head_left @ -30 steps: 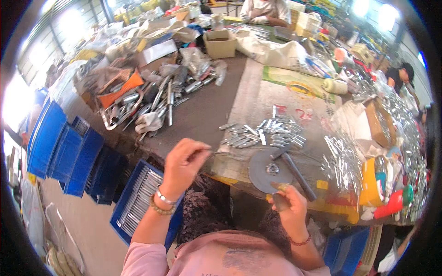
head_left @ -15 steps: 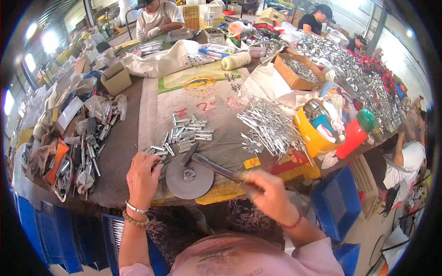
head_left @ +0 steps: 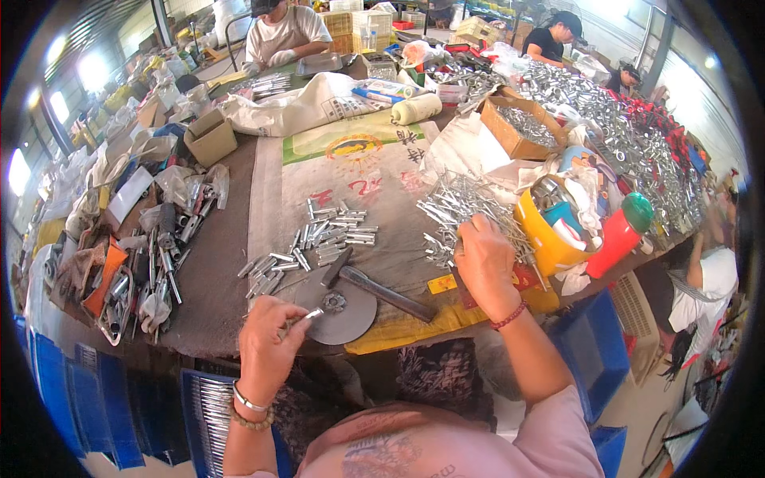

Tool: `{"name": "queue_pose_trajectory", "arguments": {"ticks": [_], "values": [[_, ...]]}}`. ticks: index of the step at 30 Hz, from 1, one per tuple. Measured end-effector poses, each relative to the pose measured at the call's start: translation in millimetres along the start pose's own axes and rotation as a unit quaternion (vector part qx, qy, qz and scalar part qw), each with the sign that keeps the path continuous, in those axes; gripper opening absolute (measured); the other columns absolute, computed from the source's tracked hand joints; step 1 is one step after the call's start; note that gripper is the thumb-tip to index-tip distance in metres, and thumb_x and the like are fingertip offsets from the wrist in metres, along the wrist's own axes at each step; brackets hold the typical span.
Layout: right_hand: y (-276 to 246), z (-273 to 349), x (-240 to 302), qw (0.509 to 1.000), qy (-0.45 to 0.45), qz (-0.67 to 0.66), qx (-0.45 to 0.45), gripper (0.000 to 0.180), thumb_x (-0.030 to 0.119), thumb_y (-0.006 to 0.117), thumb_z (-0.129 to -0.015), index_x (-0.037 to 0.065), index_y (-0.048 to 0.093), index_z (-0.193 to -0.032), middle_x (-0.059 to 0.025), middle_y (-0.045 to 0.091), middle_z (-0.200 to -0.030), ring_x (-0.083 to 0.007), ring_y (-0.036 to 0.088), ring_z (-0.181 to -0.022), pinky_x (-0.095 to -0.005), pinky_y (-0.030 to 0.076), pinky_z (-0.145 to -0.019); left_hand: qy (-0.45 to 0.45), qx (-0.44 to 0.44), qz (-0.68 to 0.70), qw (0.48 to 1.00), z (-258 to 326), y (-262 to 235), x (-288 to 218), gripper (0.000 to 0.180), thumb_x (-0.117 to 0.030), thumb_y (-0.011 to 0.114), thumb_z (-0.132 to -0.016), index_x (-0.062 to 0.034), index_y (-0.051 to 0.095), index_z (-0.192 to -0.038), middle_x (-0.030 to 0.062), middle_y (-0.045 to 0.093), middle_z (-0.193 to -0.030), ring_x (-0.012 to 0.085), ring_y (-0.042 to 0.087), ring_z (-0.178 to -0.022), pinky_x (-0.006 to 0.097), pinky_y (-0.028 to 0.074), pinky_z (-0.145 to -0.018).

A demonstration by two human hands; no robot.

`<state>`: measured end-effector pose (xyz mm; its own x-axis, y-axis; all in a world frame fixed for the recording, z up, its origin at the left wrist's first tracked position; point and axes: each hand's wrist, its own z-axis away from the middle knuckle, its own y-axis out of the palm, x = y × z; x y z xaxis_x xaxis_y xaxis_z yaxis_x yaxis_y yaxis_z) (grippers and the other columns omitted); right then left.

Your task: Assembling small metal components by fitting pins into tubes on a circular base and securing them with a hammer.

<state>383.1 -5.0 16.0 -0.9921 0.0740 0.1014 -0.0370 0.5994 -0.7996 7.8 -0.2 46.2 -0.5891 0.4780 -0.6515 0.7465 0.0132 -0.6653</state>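
Observation:
My left hand (head_left: pixel 269 341) pinches a short shiny metal tube (head_left: pixel 314 314) at the near left edge of a round grey metal disc (head_left: pixel 358 317). A hammer (head_left: pixel 386 293) lies with its head on the disc and its dark handle slanting down to the right, touched by neither hand. My right hand (head_left: pixel 486 263) reaches the near side of a heap of thin metal rods (head_left: pixel 458 199). Its fingers are curled at the rods, and what they pinch is hidden. Behind the disc, several short metal tubes (head_left: pixel 335 227) lie loose on the cloth sack (head_left: pixel 271 183).
A yellow container (head_left: pixel 532 227) and a red bottle with a green cap (head_left: pixel 613 239) stand right of the rods. Tools and metal parts (head_left: pixel 163 255) crowd the left side. Blue bins (head_left: pixel 590 350) sit below the table edge. Two co-workers work across the table.
My right hand has let go of the hammer, now lying down, and moved up and right to the rods. The left hand has shifted slightly right and down, its tube now showing beside the disc.

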Motion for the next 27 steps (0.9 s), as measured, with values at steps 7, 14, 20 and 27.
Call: {"name": "queue_pose_trajectory", "arguments": {"ticks": [7, 14, 20, 27], "values": [[-1, -1, 0, 0.999, -0.016, 0.021, 0.023, 0.017, 0.001, 0.078, -0.08, 0.005, 0.07, -0.094, -0.0126, 0.063, -0.107, -0.036, 0.068, -0.105, -0.0486, 0.06, -0.083, 0.029, 0.05, -0.002, 0.998, 9, 2, 2, 0.017, -0.006, 0.086, -0.087, -0.0042, 0.08, -0.104, 0.0101, 0.07, -0.098, 0.0293, 0.068, -0.089, 0.039, 0.054, -0.078], [-17, 7, 6, 0.998, -0.033, -0.022, 0.05, 0.019, 0.001, 0.08, -0.08, 0.009, 0.075, -0.097, -0.0108, 0.067, -0.101, -0.0352, 0.069, -0.101, -0.0477, 0.059, -0.083, 0.035, 0.042, 0.011, 0.998, 8, 7, 6, 0.017, -0.013, 0.087, -0.091, -0.0043, 0.082, -0.104, 0.0104, 0.072, -0.098, 0.0307, 0.07, -0.091, 0.04, 0.055, -0.08], [-24, 16, 34, 0.991, -0.069, -0.109, 0.032, 0.022, 0.002, 0.08, -0.079, 0.01, 0.077, -0.1, -0.011, 0.07, -0.095, -0.0332, 0.07, -0.096, -0.0486, 0.058, -0.084, 0.047, 0.042, 0.012, 0.998, 8, 10, 11, 0.015, -0.009, 0.087, -0.091, -0.0046, 0.083, -0.104, 0.0096, 0.072, -0.097, 0.0287, 0.069, -0.088, 0.038, 0.054, -0.078], [-38, 33, 112, 0.928, -0.214, -0.276, 0.128, 0.022, 0.003, 0.074, -0.085, 0.01, 0.078, -0.105, -0.0075, 0.064, -0.1, -0.0305, 0.066, -0.097, -0.0455, 0.057, -0.088, 0.014, 0.046, 0.039, 0.998, 12, 9, 6, 0.018, -0.005, 0.089, -0.088, -0.0037, 0.082, -0.104, 0.0097, 0.073, -0.095, 0.0261, 0.068, -0.086, 0.036, 0.054, -0.076]]}}
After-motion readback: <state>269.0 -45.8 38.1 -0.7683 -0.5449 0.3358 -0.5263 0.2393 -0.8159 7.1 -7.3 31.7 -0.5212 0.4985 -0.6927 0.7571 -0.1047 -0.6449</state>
